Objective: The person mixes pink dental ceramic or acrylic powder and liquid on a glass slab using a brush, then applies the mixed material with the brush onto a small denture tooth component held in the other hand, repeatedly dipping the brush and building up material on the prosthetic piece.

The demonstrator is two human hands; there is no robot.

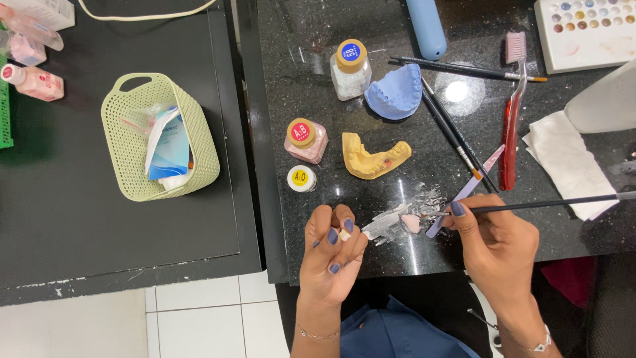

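A small white piece (345, 234) is pinched in the left hand (331, 255), lower centre; a brush (530, 205) is gripped by the right hand (493, 245), tip at the pink paste (411, 223) for loading.

Left hand (331, 248) fingers hide most of a small white piece (344, 235); palette (583, 33) cut off by edge.

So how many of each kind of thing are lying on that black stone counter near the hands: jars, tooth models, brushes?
Small jars: 3 (blue-labelled jar, pink powder jar, small white jar)
Dental casts: 2 (blue cast, yellow cast)
Thin paintbrushes: 4, one in the right hand
Toothbrush: 1
Total: 10
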